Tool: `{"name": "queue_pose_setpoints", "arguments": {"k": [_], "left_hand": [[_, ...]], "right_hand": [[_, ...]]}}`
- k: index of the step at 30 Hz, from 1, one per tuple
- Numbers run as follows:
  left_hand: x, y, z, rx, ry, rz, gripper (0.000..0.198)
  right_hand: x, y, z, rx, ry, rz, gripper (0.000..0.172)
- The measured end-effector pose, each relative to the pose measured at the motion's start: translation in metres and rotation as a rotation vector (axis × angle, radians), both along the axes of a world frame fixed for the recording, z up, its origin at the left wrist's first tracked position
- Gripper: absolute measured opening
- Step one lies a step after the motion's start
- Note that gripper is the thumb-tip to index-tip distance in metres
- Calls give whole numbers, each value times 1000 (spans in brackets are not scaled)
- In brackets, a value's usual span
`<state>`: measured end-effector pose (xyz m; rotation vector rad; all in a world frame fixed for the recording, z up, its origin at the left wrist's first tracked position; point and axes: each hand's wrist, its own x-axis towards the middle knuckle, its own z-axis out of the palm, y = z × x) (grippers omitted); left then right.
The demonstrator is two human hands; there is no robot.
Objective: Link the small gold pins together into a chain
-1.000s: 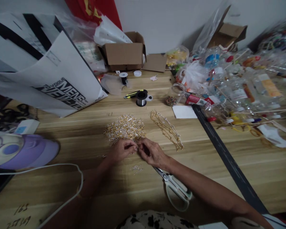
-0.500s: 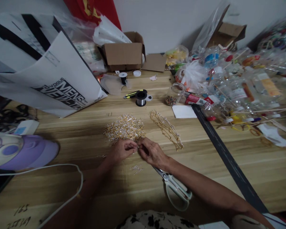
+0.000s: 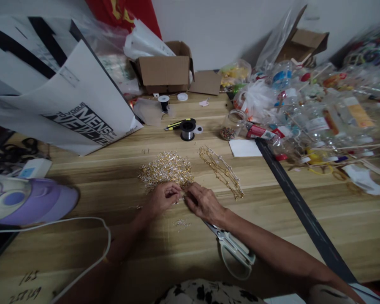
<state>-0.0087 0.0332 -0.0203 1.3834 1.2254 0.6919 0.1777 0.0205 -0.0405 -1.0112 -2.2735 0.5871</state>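
Observation:
My left hand [image 3: 163, 197] and my right hand [image 3: 204, 202] face each other at the near edge of a heap of gold and clear beaded pieces [image 3: 166, 169]. The fingertips of each are pinched together, a small gap apart, with tiny pieces at them too small to make out. Right of the heap lie gold bead chains [image 3: 221, 173]. A few small silvery pieces [image 3: 181, 224] rest on the wood below my hands. White-handled scissors [image 3: 232, 249] lie beside my right forearm, their blade tips close under my right hand.
On the wooden table [image 3: 114, 190] stand a wire spool [image 3: 188, 130], a bead jar [image 3: 232, 124] and a cardboard box [image 3: 164, 69]. A large paper bag [image 3: 66, 101] and purple appliance [image 3: 38, 200] are left, with a white cord. Plastic bottles [image 3: 323, 114] crowd the right.
My left fingertips have shifted slightly up and left, and the gap between my hands is a little wider. The other objects lie as before.

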Motion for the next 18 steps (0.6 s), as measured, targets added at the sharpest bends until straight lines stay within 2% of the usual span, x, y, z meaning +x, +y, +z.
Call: {"name": "queue_pose_setpoints", "arguments": {"k": [10, 18], "left_hand": [[0, 0, -1, 115, 54, -5, 7], [3, -3, -3, 124, 66, -4, 5]], "right_hand": [[-1, -3, 10, 46, -159, 28, 12], [-4, -5, 12, 86, -284, 17, 10]]}}
